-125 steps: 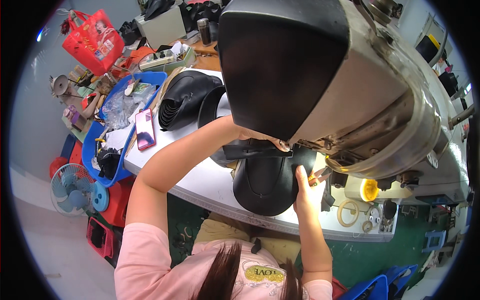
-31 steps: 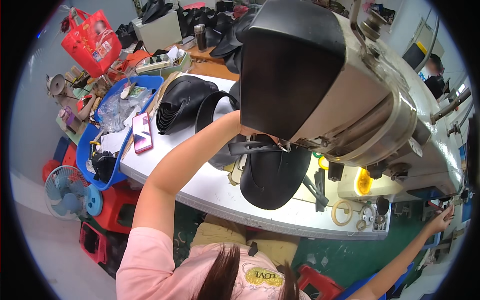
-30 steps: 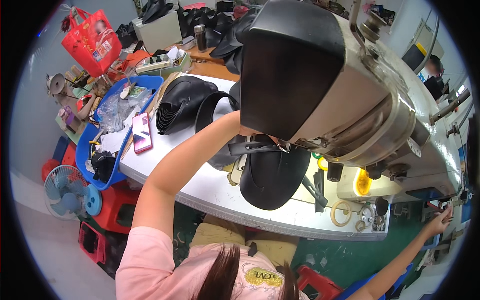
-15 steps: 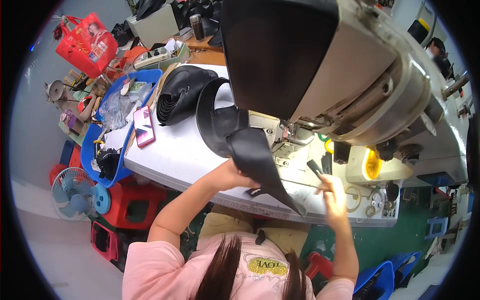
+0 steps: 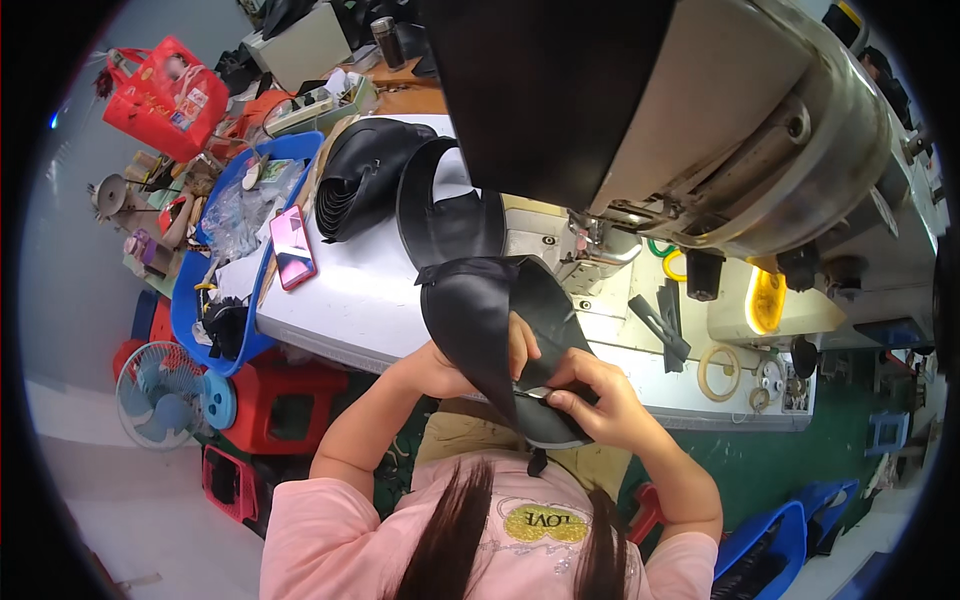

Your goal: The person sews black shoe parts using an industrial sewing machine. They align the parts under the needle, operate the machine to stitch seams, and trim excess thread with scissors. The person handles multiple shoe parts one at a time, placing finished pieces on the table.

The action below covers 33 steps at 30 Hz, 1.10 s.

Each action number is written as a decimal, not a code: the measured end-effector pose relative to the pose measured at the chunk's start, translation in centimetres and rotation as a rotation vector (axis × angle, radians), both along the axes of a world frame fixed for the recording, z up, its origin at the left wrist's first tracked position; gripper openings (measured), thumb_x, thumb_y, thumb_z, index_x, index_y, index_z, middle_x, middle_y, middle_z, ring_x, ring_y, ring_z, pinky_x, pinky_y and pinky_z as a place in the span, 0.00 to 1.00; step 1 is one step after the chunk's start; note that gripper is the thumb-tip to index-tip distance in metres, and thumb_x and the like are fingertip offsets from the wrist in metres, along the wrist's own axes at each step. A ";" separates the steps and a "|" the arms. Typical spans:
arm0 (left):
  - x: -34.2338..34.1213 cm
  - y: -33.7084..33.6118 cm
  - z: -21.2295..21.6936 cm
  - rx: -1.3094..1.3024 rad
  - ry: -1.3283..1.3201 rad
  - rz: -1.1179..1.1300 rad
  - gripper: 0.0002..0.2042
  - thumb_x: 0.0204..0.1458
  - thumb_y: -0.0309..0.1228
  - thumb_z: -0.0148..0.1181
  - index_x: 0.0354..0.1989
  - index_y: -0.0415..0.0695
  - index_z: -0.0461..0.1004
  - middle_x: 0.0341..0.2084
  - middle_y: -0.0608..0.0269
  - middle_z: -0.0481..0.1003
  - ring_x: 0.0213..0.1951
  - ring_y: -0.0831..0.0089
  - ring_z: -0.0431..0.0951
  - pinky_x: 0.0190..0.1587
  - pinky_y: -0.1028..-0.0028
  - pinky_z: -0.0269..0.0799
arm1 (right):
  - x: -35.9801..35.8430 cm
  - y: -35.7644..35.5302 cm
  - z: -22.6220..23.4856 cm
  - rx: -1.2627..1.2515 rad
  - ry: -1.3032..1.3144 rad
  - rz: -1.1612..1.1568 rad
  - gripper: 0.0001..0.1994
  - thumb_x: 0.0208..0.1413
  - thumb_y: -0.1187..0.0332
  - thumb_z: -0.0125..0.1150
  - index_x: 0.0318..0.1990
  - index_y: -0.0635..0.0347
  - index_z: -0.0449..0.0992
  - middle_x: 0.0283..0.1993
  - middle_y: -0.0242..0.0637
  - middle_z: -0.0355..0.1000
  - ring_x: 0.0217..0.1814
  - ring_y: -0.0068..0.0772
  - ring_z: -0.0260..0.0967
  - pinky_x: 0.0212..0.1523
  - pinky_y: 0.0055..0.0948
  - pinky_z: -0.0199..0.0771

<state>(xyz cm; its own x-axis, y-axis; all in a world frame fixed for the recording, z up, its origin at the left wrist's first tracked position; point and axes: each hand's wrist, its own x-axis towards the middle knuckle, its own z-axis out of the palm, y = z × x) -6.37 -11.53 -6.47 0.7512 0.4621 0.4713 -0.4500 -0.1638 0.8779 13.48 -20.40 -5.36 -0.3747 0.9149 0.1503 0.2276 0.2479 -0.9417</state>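
A curved black leather piece (image 5: 465,310) is folded into a loop in front of me, at the near edge of the white table. My left hand (image 5: 465,370) is wrapped round it, its fingertips showing inside the loop. Thumb and fingers of my right hand (image 5: 600,400) pinch the same piece at its lower edge. Something small and pale shows between the two hands; I cannot make out what. Just beyond is the metal presser area (image 5: 595,245) of a sewing machine (image 5: 750,130). Several dark strips (image 5: 662,322) lie on the table to the right.
Stacked black leather pieces (image 5: 370,175) and another curved piece (image 5: 450,220) lie farther back on the table (image 5: 350,325). A phone (image 5: 292,248) rests at the left edge beside blue baskets (image 5: 245,345). The large machine head overhangs the right side. A fan (image 5: 160,395) stands lower left.
My right hand has come left from beside the dark strips and now grips the leather piece. The piece has been turned and folded into a loop, nearer to me.
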 end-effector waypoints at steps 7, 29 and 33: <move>-1.5 -0.2 -0.6 -0.468 -0.201 0.135 0.11 0.36 0.26 0.60 0.30 0.51 0.69 0.26 0.64 0.67 0.38 0.65 0.67 0.42 0.66 0.61 | 4.2 -0.7 -0.8 0.174 0.463 -0.314 0.19 0.39 0.67 0.62 0.39 0.67 0.66 0.35 0.36 0.64 0.20 0.16 0.48 0.21 0.12 0.49; 0.9 -7.1 -1.7 -1.047 -0.199 0.617 0.23 0.54 0.45 0.39 0.52 0.39 0.53 0.45 0.54 0.64 0.47 0.62 0.66 0.49 0.64 0.63 | -1.9 -1.2 -1.4 -0.043 0.452 -0.408 0.05 0.50 0.79 0.47 0.34 0.71 0.69 0.26 0.35 0.67 0.26 0.16 0.62 0.28 0.13 0.61; 1.4 -7.3 -1.8 -0.998 -0.182 0.574 0.24 0.54 0.46 0.37 0.53 0.40 0.53 0.45 0.54 0.64 0.46 0.62 0.67 0.49 0.64 0.64 | -3.3 -1.1 -0.9 -0.087 0.424 -0.506 0.02 0.47 0.78 0.53 0.28 0.68 0.70 0.23 0.32 0.67 0.21 0.13 0.59 0.22 0.12 0.57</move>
<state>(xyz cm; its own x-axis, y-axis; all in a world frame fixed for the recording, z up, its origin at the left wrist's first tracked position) -4.98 -18.85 -8.22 0.2701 0.9386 -0.2146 -0.6665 0.3431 0.6619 10.15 -21.52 -6.31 0.1798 0.9778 0.1076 -0.0989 0.1268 -0.9870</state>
